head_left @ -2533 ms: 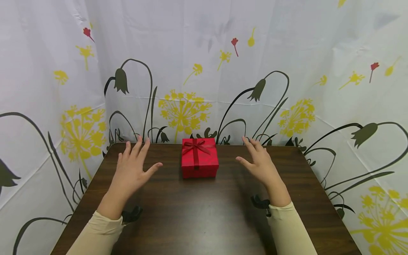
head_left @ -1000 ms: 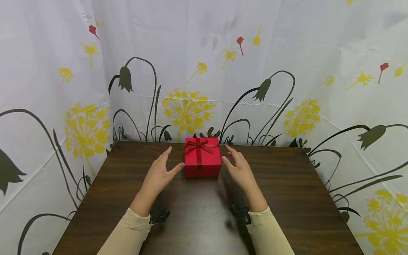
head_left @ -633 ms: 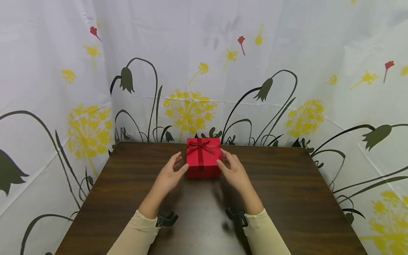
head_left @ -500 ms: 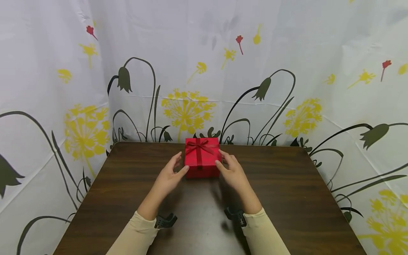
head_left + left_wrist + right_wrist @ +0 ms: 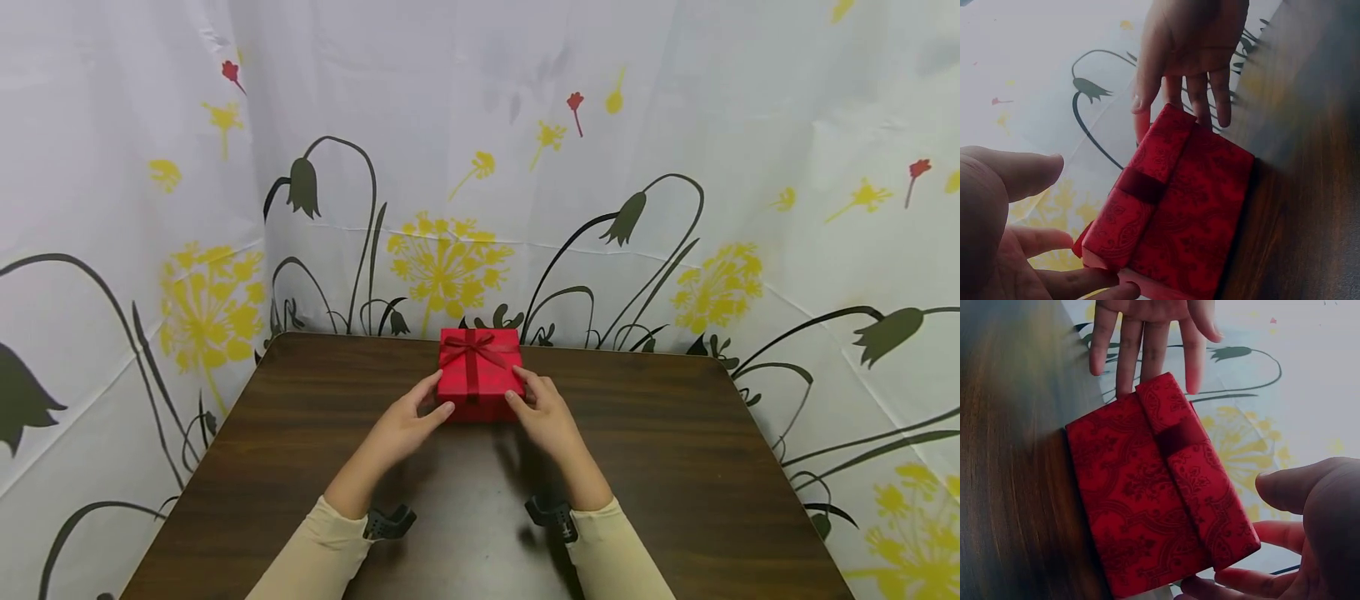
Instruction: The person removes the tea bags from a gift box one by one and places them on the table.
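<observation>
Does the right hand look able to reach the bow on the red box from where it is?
Probably yes: the right hand is at the right side of the red box, and the bow lies on top with nothing seen covering it.

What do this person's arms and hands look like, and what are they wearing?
Both the left hand and right hand are bare, without gloves. The left sleeve and right sleeve are plain, cream-coloured and close-fitting, ending at the wrists. A small, angular black device sits at the left wrist, a similar dark gadget at the right.
</observation>
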A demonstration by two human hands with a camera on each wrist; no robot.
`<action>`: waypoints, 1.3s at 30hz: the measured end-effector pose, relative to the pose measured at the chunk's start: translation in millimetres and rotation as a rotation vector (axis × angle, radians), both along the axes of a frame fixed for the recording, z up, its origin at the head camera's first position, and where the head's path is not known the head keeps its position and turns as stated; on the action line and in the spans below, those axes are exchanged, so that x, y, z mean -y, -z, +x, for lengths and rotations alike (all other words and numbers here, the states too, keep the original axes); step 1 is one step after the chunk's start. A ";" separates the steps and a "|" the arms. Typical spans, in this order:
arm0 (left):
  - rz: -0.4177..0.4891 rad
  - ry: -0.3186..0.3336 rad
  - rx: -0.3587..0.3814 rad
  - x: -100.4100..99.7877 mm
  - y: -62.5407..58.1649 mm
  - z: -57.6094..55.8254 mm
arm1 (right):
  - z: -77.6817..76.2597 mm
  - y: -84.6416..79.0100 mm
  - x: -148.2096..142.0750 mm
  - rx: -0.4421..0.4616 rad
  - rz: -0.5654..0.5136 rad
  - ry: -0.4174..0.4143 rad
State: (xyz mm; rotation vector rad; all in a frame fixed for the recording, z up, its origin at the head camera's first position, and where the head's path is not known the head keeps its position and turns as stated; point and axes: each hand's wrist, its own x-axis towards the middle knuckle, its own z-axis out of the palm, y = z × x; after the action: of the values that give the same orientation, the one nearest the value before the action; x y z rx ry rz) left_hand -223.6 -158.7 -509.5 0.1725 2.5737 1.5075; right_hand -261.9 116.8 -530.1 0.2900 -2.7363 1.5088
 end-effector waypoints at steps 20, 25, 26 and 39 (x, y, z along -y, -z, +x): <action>-0.014 -0.032 0.017 -5.6 1.2 1.1 | 2.9 -0.9 3.5 -0.030 -0.025 0.040; 0.010 -0.057 -0.034 -5.6 2.7 0.1 | 4.0 -1.9 5.6 -0.091 -0.024 0.062; 0.011 -0.060 -0.040 -5.5 2.9 0.0 | 4.3 -2.7 5.9 -0.093 -0.024 0.067; 0.007 -0.044 -0.032 -4.3 0.9 -0.1 | 6.7 -8.5 8.4 -0.082 -0.008 0.109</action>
State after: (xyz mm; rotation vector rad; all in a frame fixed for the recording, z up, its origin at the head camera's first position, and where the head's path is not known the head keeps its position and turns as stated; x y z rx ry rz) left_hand -223.7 -154.4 -510.4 0.1425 2.6138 1.5407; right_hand -255.2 108.4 -521.6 0.1945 -2.6363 1.4470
